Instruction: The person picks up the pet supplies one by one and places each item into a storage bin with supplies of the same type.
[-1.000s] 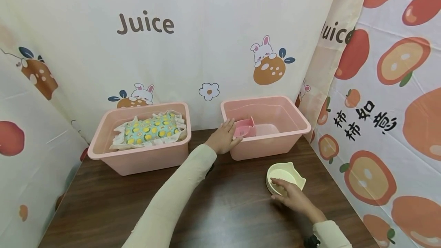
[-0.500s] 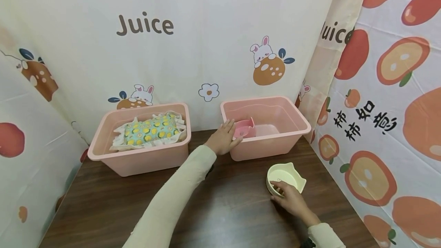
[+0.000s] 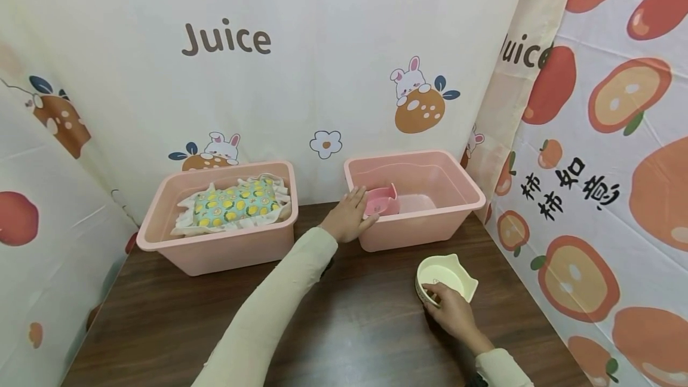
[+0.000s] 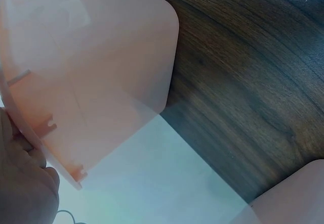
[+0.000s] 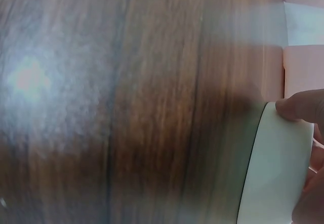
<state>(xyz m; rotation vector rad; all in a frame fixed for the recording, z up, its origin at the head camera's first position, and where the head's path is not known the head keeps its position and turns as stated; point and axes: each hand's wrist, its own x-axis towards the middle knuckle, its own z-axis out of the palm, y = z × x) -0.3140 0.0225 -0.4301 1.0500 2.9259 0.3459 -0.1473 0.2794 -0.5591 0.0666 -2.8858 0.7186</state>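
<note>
A pale yellow bowl with pointed, cat-ear corners (image 3: 454, 270) sits on the brown table. My right hand (image 3: 451, 312) pinches its near rim, fingers inside and thumb against the outer wall. The right wrist view shows the thumb (image 5: 299, 105) on the bowl's smooth side (image 5: 276, 168). My left hand (image 3: 346, 217) rests with extended fingers at the left corner of the right-hand pink tub (image 3: 414, 229). In the left wrist view that hand (image 4: 28, 186) touches the tub's rim. Inside this tub lies a pink bowl (image 3: 383, 199), partly hidden by the left hand.
Another pink tub (image 3: 231, 249) stands to the left, holding a lemon-print cushion with white ruffles (image 3: 236, 202). Brown wooden table (image 3: 355, 327) spreads in front of both tubs. Printed cloth hangs behind (image 3: 322, 76) and along the right side (image 3: 580, 220).
My right hand has moved slightly left and closed its fingers and thumb on the yellow bowl's rim. The left hand, the tubs and the bowl have stayed in place.
</note>
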